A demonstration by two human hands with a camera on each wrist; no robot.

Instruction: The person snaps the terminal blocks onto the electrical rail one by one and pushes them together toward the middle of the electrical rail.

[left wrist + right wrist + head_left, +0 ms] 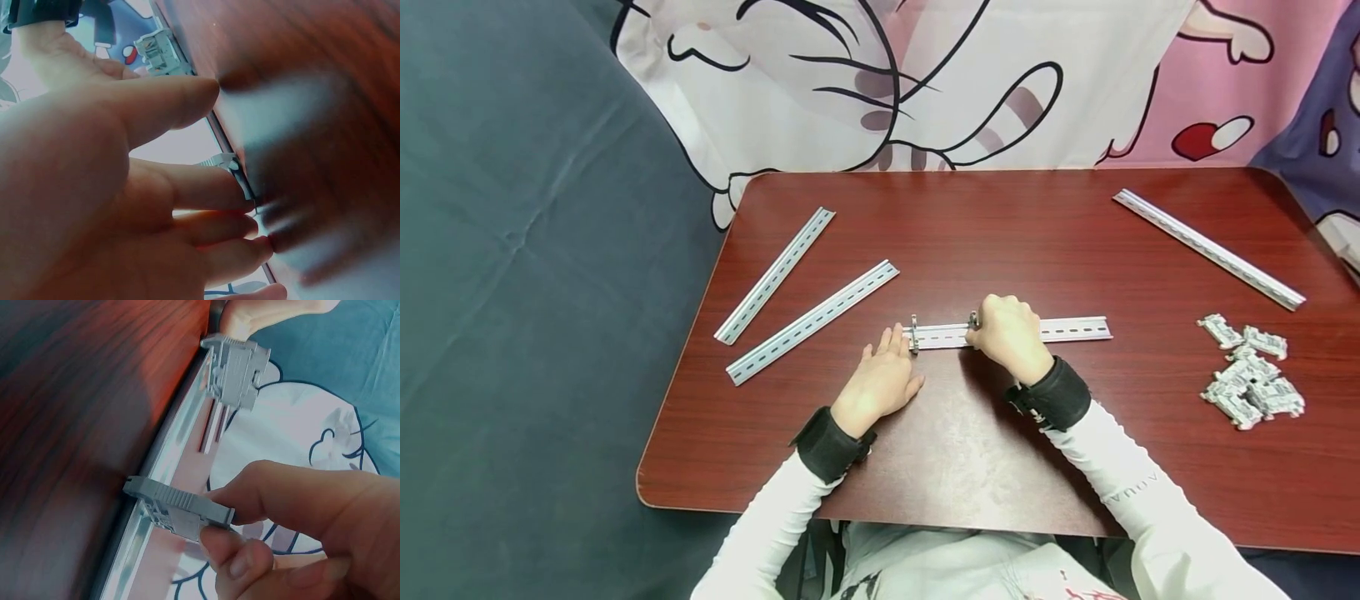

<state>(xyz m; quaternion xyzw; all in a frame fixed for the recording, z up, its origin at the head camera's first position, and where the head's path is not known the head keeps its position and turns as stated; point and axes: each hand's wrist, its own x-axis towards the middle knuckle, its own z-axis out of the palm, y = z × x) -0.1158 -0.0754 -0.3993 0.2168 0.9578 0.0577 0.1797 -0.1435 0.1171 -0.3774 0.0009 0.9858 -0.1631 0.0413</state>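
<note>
- Off to the left of the left hand (pixel 882 379), beyond its fingers, an outer rail (pixel 775 275) and an inner rail (pixel 812 322) lie slanted on the tabletop (pixel 970 250).
- The left hand's fingers are straight and close together, thumb apart, gripping nothing; their tips are at the left end of the work rail (pixel 1075 330).
- Just right of those fingertips, the first clip (pixel 914 335) stands across the work rail; a nudge from them could slide it or knock it askew.
- Farther right, the right hand (pixel 1013 333) pinches the second clip (pixel 178 506) between thumb and fingers, at the work rail. I cannot tell whether it is hooked on; if only one edge catches, pressing could tip it, or make the loosely steadied rail skid.
- Right of the right fingers, well apart, lie a far rail (pixel 1210 250) and a heap of clips (pixel 1251 383).
</note>
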